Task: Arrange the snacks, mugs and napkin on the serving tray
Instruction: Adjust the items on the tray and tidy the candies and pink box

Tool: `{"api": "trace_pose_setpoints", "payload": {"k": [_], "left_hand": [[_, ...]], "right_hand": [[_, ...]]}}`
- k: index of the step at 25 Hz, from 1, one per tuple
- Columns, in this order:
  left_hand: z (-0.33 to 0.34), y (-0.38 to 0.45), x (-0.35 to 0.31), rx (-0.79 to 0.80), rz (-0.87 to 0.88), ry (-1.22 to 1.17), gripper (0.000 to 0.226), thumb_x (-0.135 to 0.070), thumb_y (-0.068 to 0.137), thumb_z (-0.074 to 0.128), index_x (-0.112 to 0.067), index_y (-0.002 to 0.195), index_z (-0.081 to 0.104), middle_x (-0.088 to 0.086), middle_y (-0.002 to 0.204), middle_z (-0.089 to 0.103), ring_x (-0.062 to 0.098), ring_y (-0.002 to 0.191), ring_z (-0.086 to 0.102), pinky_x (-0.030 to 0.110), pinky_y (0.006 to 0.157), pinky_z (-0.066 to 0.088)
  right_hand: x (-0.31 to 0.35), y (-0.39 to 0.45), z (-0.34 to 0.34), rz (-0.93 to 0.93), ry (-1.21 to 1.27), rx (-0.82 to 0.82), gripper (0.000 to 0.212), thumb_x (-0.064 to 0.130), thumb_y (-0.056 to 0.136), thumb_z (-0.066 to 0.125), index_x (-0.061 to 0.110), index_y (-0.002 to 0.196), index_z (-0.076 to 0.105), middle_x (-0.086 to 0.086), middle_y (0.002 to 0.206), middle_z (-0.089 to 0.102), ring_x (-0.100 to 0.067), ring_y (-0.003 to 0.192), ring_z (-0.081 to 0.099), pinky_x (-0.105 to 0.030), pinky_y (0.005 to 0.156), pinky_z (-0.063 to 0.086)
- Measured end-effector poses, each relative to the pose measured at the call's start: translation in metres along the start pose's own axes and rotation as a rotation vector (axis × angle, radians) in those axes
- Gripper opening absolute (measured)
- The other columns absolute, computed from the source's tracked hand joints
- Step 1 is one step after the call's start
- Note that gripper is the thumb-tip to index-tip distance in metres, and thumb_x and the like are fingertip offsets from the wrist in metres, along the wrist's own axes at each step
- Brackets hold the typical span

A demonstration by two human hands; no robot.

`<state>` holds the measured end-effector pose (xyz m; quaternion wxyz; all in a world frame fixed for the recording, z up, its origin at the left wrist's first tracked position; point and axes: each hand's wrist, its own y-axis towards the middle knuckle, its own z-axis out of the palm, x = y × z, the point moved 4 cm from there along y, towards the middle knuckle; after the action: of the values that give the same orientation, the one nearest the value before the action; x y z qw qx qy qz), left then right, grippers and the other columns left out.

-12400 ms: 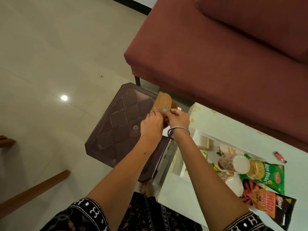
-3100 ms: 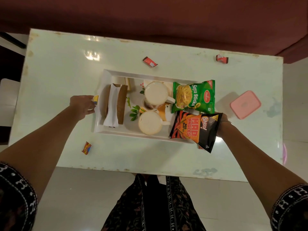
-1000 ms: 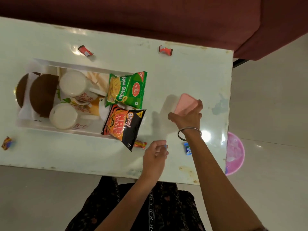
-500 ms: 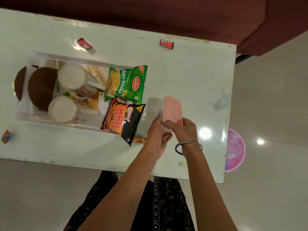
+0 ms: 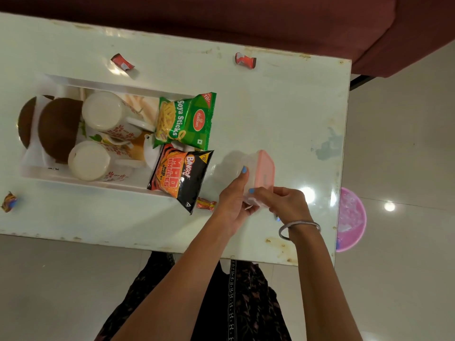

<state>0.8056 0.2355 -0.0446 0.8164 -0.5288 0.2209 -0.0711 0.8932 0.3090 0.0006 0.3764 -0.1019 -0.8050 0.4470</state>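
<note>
A small clear box with a pink lid is tipped on its side above the table, held between both hands. My left hand grips its clear body. My right hand grips its near end by the lid. To the left, the white serving tray carries two floral mugs, brown coasters on a white napkin, a green Soya Sticks packet and a black Mad Angles packet hanging over the tray's right edge.
Small wrapped candies lie on the white table: two red ones at the far side, one by my left hand, one at the near left. A maroon sofa stands beyond. A pink basin sits on the floor, right.
My right hand lifted the pink-lidded box off the table and brought it nearer; my left hand came up and took hold of its body. In the last half second the box barely moved.
</note>
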Motion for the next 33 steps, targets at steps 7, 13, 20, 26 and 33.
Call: {"api": "trace_pose_setpoints", "payload": {"k": [7,13,20,26,33], "left_hand": [[-0.012,0.0,0.013,0.016,-0.057,-0.161,0.072,-0.059,0.06,0.067,-0.02,0.12,0.056,0.019,0.113,0.064,0.024,0.095,0.065,0.035,0.072,0.055],[-0.021,-0.004,0.02,0.016,-0.103,-0.262,0.053,-0.059,0.078,0.055,-0.021,0.115,0.062,0.02,0.111,0.063,0.029,0.095,0.065,0.038,0.072,0.055],[-0.012,-0.011,0.019,0.049,-0.131,-0.259,0.057,-0.058,0.081,0.052,-0.014,0.115,0.062,0.019,0.109,0.065,0.029,0.088,0.069,0.037,0.066,0.059],[-0.025,-0.016,0.021,-0.089,-0.119,-0.162,0.049,-0.053,0.09,0.043,-0.01,0.106,0.059,0.014,0.1,0.067,0.027,0.086,0.066,0.034,0.068,0.054],[-0.053,-0.033,0.021,-0.36,0.117,0.15,0.01,-0.014,0.089,0.055,-0.016,0.082,0.061,0.004,0.082,0.065,0.015,0.066,0.06,0.019,0.057,0.051]], "right_hand": [[-0.02,0.011,-0.02,0.143,0.222,0.044,0.034,0.038,0.051,0.079,0.009,0.054,0.062,-0.008,0.06,0.058,-0.023,0.066,0.055,-0.03,0.072,0.048],[-0.027,0.027,-0.049,0.202,-0.052,-0.383,0.09,0.048,0.065,0.078,0.007,0.136,0.04,-0.012,0.133,0.053,-0.029,0.118,0.053,-0.034,0.092,0.043],[-0.017,0.014,-0.011,0.064,0.057,-0.121,0.043,0.041,0.074,0.071,0.014,0.108,0.066,-0.003,0.089,0.072,-0.02,0.08,0.069,-0.037,0.086,0.055],[-0.007,0.011,0.005,-0.094,-0.001,-0.268,0.026,0.016,0.075,0.071,0.012,0.1,0.068,0.006,0.075,0.063,-0.021,0.081,0.065,-0.037,0.085,0.054],[-0.012,0.024,-0.02,-0.028,0.032,-0.463,0.032,0.024,0.078,0.07,0.012,0.108,0.066,-0.008,0.099,0.071,-0.026,0.091,0.067,-0.026,0.084,0.049]]}}
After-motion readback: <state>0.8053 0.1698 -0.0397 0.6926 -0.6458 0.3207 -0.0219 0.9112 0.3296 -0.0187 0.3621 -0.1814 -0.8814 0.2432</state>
